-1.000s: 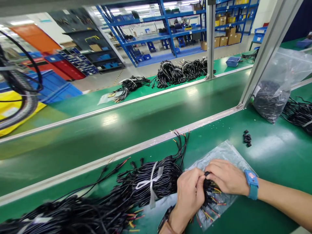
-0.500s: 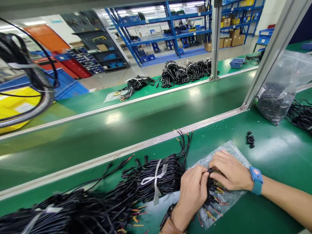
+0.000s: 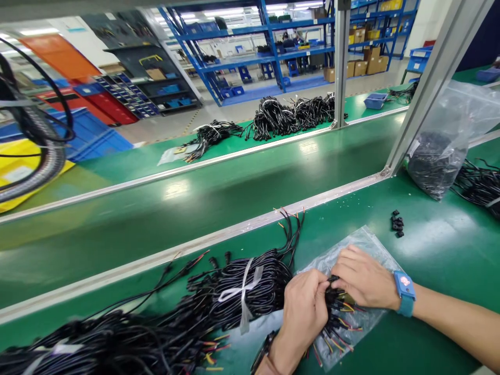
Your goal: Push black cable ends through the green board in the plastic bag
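My left hand (image 3: pixel 307 307) and my right hand (image 3: pixel 363 276) meet at the lower right, fingers closed in a pinch. Between their fingertips is a small black cable connector (image 3: pixel 332 279), mostly covered by the fingers. Below it, short black cables (image 3: pixel 332 328) with bare red and yellow wire ends fan out over a clear plastic bag (image 3: pixel 377 250). Just left of my left hand lies a coiled bundle of black cables (image 3: pixel 253 286), bound with a white tie. My left wrist has a dark watch; my right wrist wears a blue band (image 3: pixel 405 291).
More black cables (image 3: pixel 117 344) heap at the lower left. Small black parts (image 3: pixel 397 224) lie right of the bag. A metal post (image 3: pixel 433 94) and a filled clear bag (image 3: pixel 433 161) stand at the right. Beyond the metal rail (image 3: pixel 219 242) runs a green belt (image 3: pixel 234 187).
The view has shifted slightly, so everything sits a little further left. My right fingers have curled in closer around the connector, and both hands stay together over the bag.
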Motion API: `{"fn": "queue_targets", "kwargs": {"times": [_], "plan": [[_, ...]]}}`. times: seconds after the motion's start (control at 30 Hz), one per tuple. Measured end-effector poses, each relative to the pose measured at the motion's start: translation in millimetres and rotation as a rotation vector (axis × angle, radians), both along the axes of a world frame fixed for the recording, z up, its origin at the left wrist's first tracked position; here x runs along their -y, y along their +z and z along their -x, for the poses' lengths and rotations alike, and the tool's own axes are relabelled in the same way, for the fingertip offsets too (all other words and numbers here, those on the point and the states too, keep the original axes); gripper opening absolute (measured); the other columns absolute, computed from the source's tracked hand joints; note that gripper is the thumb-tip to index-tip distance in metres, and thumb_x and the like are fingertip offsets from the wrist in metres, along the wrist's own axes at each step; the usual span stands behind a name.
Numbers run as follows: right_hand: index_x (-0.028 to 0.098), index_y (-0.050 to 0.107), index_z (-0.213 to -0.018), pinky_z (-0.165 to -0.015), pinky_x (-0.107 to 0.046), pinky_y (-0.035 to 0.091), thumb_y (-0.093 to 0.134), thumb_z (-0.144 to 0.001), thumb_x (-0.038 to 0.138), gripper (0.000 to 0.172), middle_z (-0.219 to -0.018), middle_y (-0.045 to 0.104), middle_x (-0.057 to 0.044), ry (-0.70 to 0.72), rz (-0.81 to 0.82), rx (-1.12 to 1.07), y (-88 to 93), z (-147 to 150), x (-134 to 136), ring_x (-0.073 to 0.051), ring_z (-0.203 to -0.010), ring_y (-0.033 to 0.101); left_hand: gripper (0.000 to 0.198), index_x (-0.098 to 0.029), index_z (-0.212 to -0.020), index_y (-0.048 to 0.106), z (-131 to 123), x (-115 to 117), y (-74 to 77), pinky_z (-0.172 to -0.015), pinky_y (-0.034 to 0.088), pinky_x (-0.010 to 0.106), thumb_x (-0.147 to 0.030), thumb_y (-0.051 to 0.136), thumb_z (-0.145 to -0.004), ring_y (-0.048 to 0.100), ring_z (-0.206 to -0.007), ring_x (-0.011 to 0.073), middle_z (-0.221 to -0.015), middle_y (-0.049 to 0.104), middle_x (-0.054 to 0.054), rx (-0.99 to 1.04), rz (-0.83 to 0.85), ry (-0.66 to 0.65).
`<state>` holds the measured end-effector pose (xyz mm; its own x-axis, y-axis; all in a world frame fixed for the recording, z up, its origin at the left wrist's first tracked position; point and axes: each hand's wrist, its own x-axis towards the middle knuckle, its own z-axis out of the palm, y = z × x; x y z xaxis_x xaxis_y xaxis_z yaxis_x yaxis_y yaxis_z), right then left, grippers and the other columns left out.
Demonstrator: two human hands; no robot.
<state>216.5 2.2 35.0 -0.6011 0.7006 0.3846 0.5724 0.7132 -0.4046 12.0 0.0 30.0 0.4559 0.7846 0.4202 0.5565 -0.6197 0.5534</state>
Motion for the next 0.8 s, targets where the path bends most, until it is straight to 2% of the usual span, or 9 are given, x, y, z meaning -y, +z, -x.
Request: {"fn": "queue_targets", "kwargs": {"times": [0.13,0.33,0.47,0.6,0.73,0.8], "plan": [[0.017,0.056,-0.088,-0.073,-0.039,0.033,0.022,-0.112,0.038,0.046,-0.080,0.058,-0.006,-0.009,0.023,-0.002,-2.1,3,1,-0.022,-0.077,0.046,0.024,-0.021,-0.077,0.047,-1,0,0.6,-0.058,0.034,0.028,-0.014,0.044,-0.100,0.052,-0.058,0.0149,-0.064,0.053,-0.001,-0.010,-0.021,0.002],[0.018,0.054,-0.086,-0.073,-0.039,0.031,0.022,-0.111,0.036,0.045,-0.078,0.058,-0.005,-0.006,0.027,0.049,-4.2,7,2,-0.021,-0.076,0.045,0.024,-0.021,-0.076,0.046,-2,0,3.3,-0.057,0.034,0.028,-0.010,0.043,-0.096,0.052,-0.057,0.0147,-0.063,0.053,-0.001,-0.036,-0.025,-0.011],[0.018,0.053,-0.084,-0.074,-0.040,0.031,0.025,-0.110,0.033,0.041,-0.076,0.058,-0.005,-0.001,0.048,0.080,-2.3,11,2,-0.021,-0.075,0.045,0.024,-0.022,-0.075,0.046,-2,1,3.3,-0.057,0.034,0.028,-0.007,0.042,-0.093,0.051,-0.056,0.0147,-0.062,0.052,-0.001,-0.051,-0.030,-0.024],[0.019,0.050,-0.080,-0.077,-0.041,0.033,0.027,-0.109,0.031,0.039,-0.073,0.056,-0.004,-0.024,0.124,0.089,3.6,11,1,-0.021,-0.075,0.044,0.023,-0.022,-0.076,0.046,-2,1,0.1,-0.058,0.035,0.029,-0.009,0.042,-0.095,0.051,-0.057,0.0153,-0.063,0.052,-0.001,-0.063,-0.022,-0.022],[0.018,0.053,-0.091,-0.078,-0.041,0.032,0.036,-0.108,0.038,0.032,-0.082,0.060,-0.005,-0.026,0.133,0.015,10.0,5,-1,-0.022,-0.082,0.047,0.022,-0.021,-0.081,0.051,-2,-1,-1.2,-0.063,0.039,0.029,-0.013,0.043,-0.100,0.056,-0.064,0.0159,-0.070,0.058,-0.001,-0.055,0.024,-0.007],[0.018,0.054,-0.094,-0.078,-0.041,0.032,0.039,-0.107,0.036,0.027,-0.086,0.061,-0.005,-0.029,0.122,-0.003,11.3,2,-1,-0.023,-0.084,0.048,0.021,-0.021,-0.083,0.052,-2,-1,0.5,-0.063,0.041,0.029,-0.015,0.044,-0.100,0.058,-0.065,0.0163,-0.072,0.059,0.000,-0.049,0.029,-0.007]]}}
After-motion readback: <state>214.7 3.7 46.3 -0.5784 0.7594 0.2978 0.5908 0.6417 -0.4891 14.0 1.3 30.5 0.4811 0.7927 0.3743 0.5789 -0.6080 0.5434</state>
